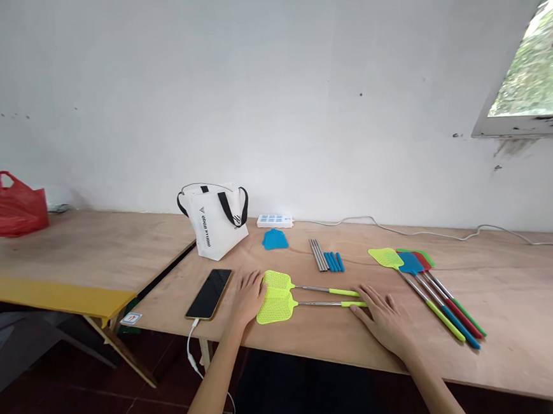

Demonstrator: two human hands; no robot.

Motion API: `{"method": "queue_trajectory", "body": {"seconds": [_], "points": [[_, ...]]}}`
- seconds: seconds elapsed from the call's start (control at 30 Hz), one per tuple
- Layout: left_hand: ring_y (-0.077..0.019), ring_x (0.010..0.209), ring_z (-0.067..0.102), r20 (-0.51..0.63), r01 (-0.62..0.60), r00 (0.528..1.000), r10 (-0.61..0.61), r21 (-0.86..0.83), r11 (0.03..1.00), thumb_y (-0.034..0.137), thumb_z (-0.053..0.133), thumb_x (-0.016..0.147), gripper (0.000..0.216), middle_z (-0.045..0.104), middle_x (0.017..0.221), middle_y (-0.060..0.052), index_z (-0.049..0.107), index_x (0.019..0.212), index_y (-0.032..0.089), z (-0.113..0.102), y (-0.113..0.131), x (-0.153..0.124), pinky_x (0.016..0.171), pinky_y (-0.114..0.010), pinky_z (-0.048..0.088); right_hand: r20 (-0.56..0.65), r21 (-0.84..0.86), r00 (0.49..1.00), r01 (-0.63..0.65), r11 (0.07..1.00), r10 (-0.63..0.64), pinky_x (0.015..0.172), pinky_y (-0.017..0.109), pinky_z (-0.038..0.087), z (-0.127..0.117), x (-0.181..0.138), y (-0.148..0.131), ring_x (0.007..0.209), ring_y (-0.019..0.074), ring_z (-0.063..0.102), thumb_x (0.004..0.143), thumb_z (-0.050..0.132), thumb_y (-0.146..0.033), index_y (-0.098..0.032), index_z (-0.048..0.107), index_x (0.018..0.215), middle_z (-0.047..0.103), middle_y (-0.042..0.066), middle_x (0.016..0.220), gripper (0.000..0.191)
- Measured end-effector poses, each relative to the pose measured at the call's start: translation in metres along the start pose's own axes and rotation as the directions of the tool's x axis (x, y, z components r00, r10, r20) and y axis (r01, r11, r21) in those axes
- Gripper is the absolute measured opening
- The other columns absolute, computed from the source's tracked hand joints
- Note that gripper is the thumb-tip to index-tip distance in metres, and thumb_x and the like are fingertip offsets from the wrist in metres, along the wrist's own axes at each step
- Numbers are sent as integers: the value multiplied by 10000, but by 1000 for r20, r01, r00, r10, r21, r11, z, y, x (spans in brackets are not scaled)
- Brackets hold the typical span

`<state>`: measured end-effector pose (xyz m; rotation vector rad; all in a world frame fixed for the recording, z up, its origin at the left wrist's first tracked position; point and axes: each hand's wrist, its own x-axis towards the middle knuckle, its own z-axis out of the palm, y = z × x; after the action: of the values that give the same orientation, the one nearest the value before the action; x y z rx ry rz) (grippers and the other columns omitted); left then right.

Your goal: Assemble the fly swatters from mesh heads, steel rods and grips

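Observation:
Two yellow-green fly swatters (pixel 276 296) lie side by side on the wooden table (pixel 507 342), heads to the left, thin metal shafts running right to yellow-green grips. My left hand (pixel 248 296) lies flat with fingers spread, its fingertips against the swatter heads. My right hand (pixel 383 318) rests flat on the table, fingers stretched out, touching the grip ends of the two swatters. Neither hand holds anything.
A black phone (pixel 209 293) on a white cable lies left of my left hand. Behind stand a white tote bag (pixel 215 221), a power strip (pixel 274 220), a blue swatter head (pixel 274 239), metal rods (pixel 318 255) and blue grips (pixel 333 261). Several coloured swatters (pixel 426 284) lie right. A red bag (pixel 11 205) sits far left.

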<state>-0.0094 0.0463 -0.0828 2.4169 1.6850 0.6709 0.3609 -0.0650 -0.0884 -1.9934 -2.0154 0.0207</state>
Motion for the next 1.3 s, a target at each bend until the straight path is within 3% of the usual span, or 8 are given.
{"method": "queue_trajectory", "body": {"seconds": [0.7, 1.3], "points": [[-278, 1450, 382, 14, 10, 1000, -10, 9, 1000, 378, 291, 1045, 480, 467, 1548, -99, 487, 1447, 204, -1, 1, 0, 1212, -514, 279, 4, -19, 1000, -5, 1000, 5, 1201, 583, 245, -4, 0, -3, 1479, 278, 357, 1017, 319, -542, -272, 422, 1525, 399, 69, 1601, 585], [-269, 1454, 378, 17, 5, 1000, -5, 21, 1000, 385, 288, 1046, 484, 472, 1546, -86, 483, 1454, 213, 1, 0, 1, 1215, -505, 278, 8, -18, 1000, -7, 1000, 7, 1220, 582, 202, 0, 1, 1, 1501, 258, 319, 1022, 291, -541, -280, 419, 1527, 386, 62, 1609, 582]]}}
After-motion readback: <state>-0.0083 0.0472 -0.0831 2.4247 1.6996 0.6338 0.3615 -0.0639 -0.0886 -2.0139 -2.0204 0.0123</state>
